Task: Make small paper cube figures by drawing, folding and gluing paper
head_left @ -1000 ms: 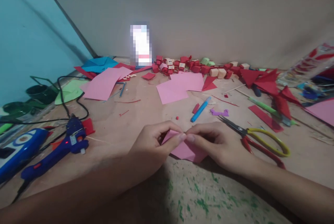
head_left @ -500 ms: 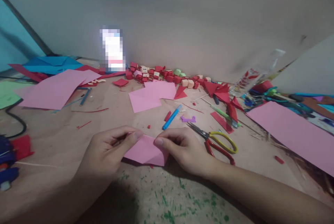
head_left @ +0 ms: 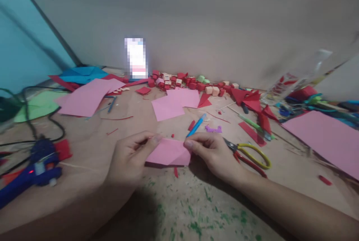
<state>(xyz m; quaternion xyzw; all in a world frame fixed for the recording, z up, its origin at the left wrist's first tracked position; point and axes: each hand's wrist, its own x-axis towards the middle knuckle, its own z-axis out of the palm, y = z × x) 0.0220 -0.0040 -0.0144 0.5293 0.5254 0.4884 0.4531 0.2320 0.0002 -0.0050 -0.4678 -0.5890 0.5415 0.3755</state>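
Observation:
A piece of pink paper [head_left: 168, 153] with visible creases is held low over the near part of the table. My left hand [head_left: 134, 156] pinches its upper left edge between thumb and fingers. On the opposite side, my right hand [head_left: 215, 155] is closed on the upper right corner in the same way. Just beyond the right hand lies a blue pen [head_left: 196, 125]. Scissors with one yellow and one red handle [head_left: 254, 151] rest beside that hand, their blade tips hidden behind it. A small purple scrap [head_left: 213, 128] is farther back.
At the left lies a blue glue gun [head_left: 42, 168] with a lit red light and a black cord. Small red paper cubes [head_left: 192, 84] line the wall near a propped-up phone [head_left: 137, 58]. Pink sheets [head_left: 325, 140] and a clear bottle [head_left: 294, 80] are on the right.
The view has turned left, bringing the whole glue gun into sight. My hands have moved slightly apart along the paper's top edge, both still gripping it.

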